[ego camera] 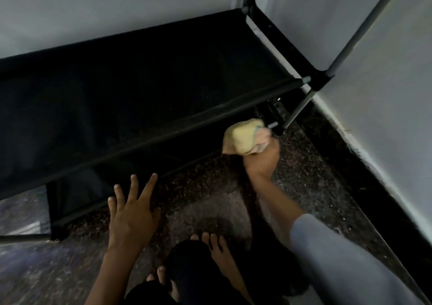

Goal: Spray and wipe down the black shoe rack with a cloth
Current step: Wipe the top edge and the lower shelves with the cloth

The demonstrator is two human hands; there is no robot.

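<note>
The black shoe rack (140, 89) fills the upper left, with fabric shelves and grey metal poles. My right hand (261, 159) grips a bunched yellow cloth (243, 138) and presses it against the lowest front bar near the rack's right corner post. My left hand (133, 213) hovers with fingers spread, just in front of the bottom shelf's front edge, holding nothing. No spray bottle is in view.
A white wall (374, 70) with a dark skirting runs along the right, close to the rack's corner post (297, 110). The speckled floor (210, 199) lies below. My bare feet (217, 246) and dark-clothed knee sit at the bottom centre.
</note>
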